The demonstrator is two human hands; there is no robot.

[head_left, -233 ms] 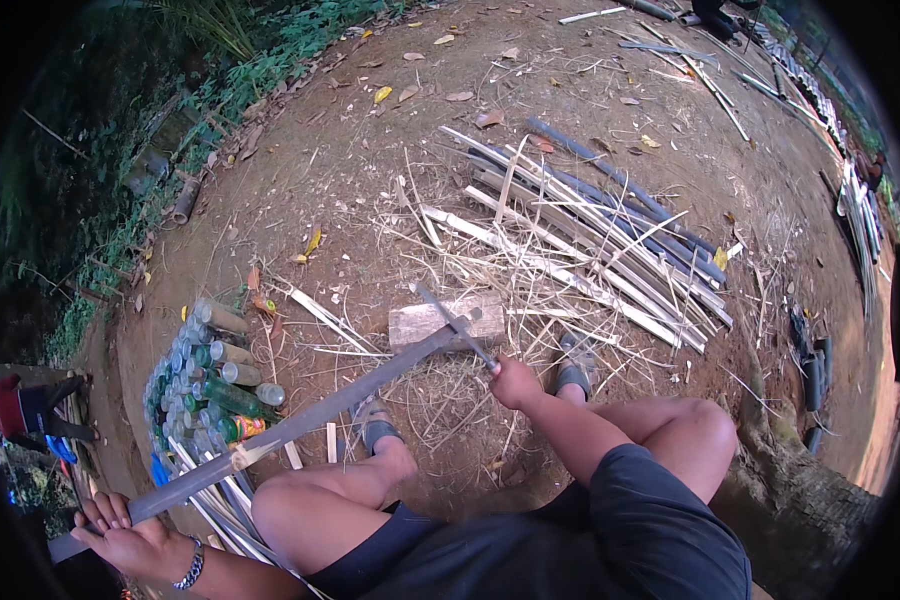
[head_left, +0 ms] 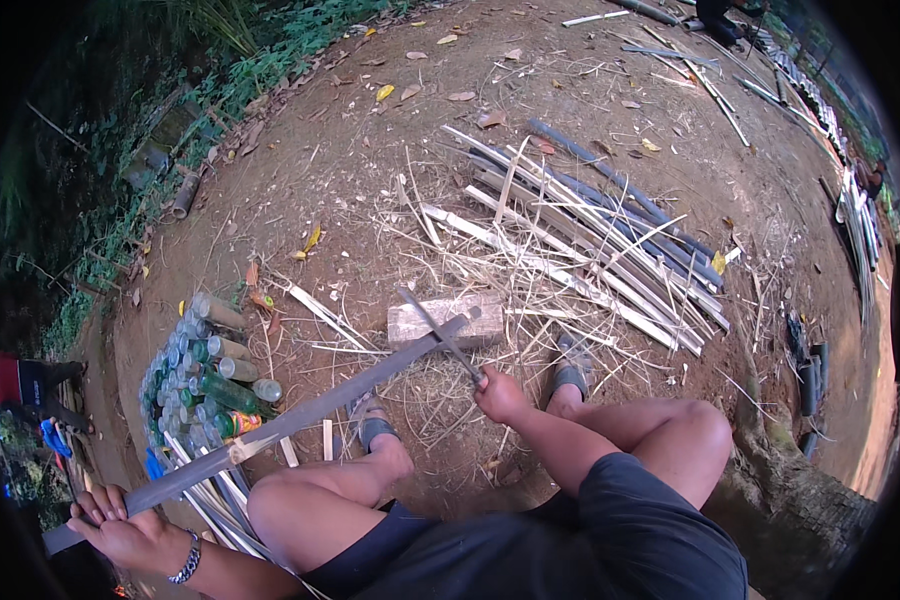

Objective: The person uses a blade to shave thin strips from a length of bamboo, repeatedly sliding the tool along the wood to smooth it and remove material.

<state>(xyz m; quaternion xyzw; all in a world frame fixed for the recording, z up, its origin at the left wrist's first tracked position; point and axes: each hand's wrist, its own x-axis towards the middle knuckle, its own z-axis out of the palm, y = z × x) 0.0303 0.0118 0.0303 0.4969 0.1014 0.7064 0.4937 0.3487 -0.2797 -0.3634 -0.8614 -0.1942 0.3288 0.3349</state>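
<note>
My left hand [head_left: 130, 530] is wrapped round the lower left end of a long grey-skinned bamboo strip [head_left: 335, 394], which has a pale patch at a joint. The strip slants up to the right, and its far end rests over a short wooden block [head_left: 420, 318] on the ground between my feet. In my right hand [head_left: 501, 393] is the handle of a knife [head_left: 436, 327]. Its narrow blade points up and to the left, crossing over the strip near the strip's far end, beside the block. Whether the edge bites into the bamboo, I cannot tell.
Beyond the block lies a heap of split bamboo [head_left: 580, 240] with loose shavings. Stacked glass bottles [head_left: 232, 368] stand at the left, and pale strips [head_left: 205, 485] lie by my left knee. Another person [head_left: 35, 385] is at the far left. A tree root [head_left: 800, 480] is at the right.
My right hand has shifted slightly left and nearer to me, and the knife blade has moved left along the strip. My left hand keeps its hold on the bamboo.
</note>
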